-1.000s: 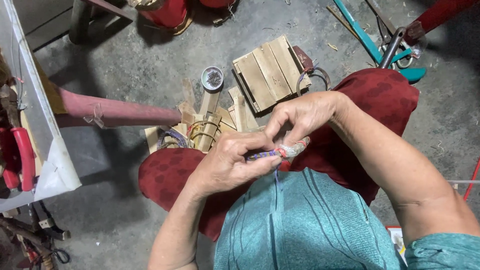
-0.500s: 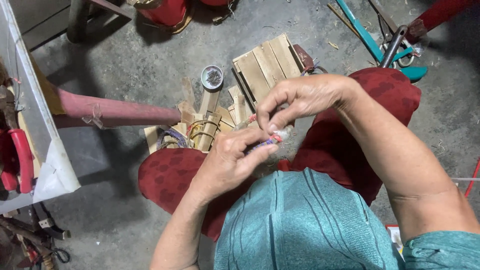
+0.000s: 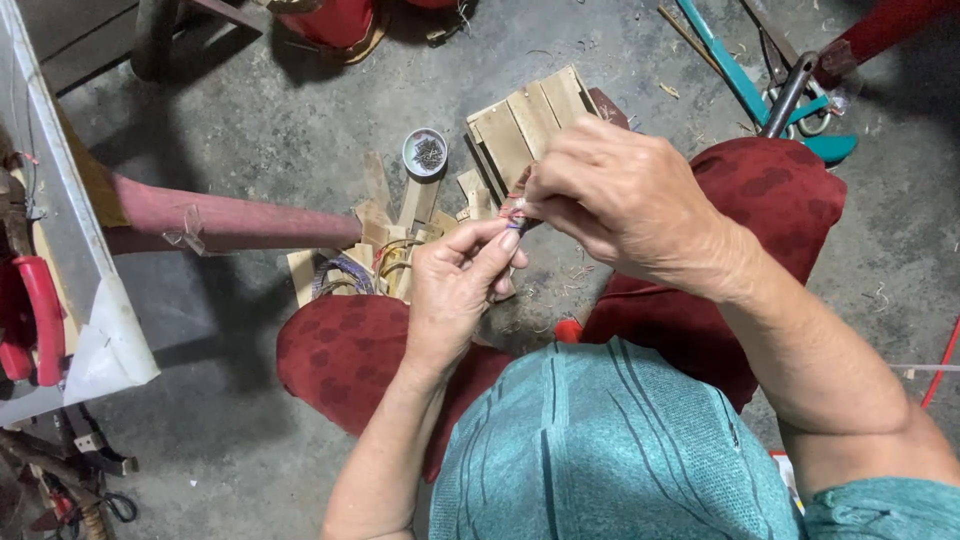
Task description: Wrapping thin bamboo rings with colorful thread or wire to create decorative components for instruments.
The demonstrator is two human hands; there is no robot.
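Observation:
Both my hands meet above my knees. My left hand [image 3: 455, 290] pinches a small pale bundle wound with red and blue thread [image 3: 515, 208] from below. My right hand [image 3: 630, 205] closes its fingertips on the same bundle from above and hides most of it. Under the hands, on the concrete floor, lie several loose wooden slats [image 3: 400, 215] and coils of coloured wire [image 3: 345, 272]. A small panel of joined wooden slats [image 3: 525, 125] lies just beyond my right hand. A little round tin of small nails [image 3: 425, 152] sits to its left.
A dark red pole [image 3: 220, 220] runs in from the left. At the far left stands a white board [image 3: 75, 290] with a red-handled tool [image 3: 40, 320]. Teal-handled tools [image 3: 770, 100] lie at the top right. More tools lie at the bottom left [image 3: 90, 460].
Both hands have risen away from my lap toward the slat panel, still together on the small bundle. My right hand now covers more of it.

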